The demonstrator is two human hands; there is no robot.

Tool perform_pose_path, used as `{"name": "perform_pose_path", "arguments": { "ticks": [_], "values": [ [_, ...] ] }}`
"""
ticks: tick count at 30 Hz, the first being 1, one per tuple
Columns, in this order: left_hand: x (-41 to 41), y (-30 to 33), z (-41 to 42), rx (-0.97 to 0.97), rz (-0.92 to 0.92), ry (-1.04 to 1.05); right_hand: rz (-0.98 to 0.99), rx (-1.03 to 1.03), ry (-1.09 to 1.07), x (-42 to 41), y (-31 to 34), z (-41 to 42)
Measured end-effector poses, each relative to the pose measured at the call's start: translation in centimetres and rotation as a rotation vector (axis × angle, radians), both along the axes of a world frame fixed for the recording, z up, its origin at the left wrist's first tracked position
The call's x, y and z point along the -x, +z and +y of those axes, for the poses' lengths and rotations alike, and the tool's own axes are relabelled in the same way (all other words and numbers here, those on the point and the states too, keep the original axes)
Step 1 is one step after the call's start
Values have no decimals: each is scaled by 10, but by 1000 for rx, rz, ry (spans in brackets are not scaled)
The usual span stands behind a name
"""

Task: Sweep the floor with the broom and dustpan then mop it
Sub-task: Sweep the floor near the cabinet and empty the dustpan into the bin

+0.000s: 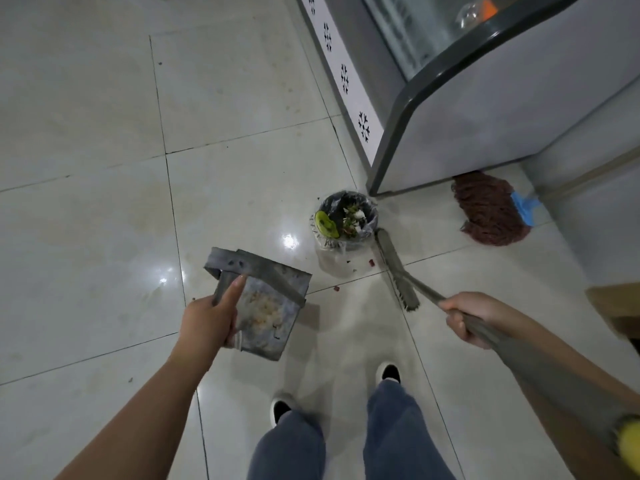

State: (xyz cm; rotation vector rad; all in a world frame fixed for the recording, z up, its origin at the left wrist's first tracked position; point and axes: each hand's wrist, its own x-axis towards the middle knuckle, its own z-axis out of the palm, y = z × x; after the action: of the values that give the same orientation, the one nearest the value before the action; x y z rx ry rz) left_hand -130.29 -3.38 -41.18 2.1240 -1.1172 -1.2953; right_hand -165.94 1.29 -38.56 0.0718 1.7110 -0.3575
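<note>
Evidently the sweeping stage was well advanced but not finished. A grey metal dustpan (263, 303) was gripped by the left hand (207, 322), the fingers wrapped round its handle and the index finger laid straight along it, and the pan was carried tilted above the tiled floor (86, 209); a pale heap of swept-up debris was seen lying inside it. The broom (398, 271) was held by the right hand (465, 318), whose fingers were curled tight round the grey shaft, and its brush head was set on the floor just beside a small waste bin (346, 223) lined with a plastic bag and already holding scraps. A few reddish crumbs (371, 262) were left on the tiles near the bin's base and the brush head, so, by this judgement, at least 1 more pass of the broom was needed, and the pan's contents were yet to be tipped into the bin. The mop (491, 216), with its dark red string head, was lying untouched on the floor by the corner of a glass-topped chest freezer (485, 109), well apart from both hands; mopping was therefore judged not to have begun.
</note>
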Motion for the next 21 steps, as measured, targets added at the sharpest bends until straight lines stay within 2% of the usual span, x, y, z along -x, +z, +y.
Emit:
{"name": "perform_pose_path", "arguments": {
  "ticks": [4, 8, 17, 21],
  "values": [
    [16, -33, 4, -25, -191, -86, 33, -24, 120, 13, -30, -21],
    [36, -64, 6, -45, -252, -97, 100, -48, 256, 24, -55, -24],
    [60, -89, 16, -87, -210, 21, 157, -118, 512, 33, -95, -44],
    [62, -91, 20, -104, -202, 34, 186, -58, 654, 23, -107, -56]
  ]
}}
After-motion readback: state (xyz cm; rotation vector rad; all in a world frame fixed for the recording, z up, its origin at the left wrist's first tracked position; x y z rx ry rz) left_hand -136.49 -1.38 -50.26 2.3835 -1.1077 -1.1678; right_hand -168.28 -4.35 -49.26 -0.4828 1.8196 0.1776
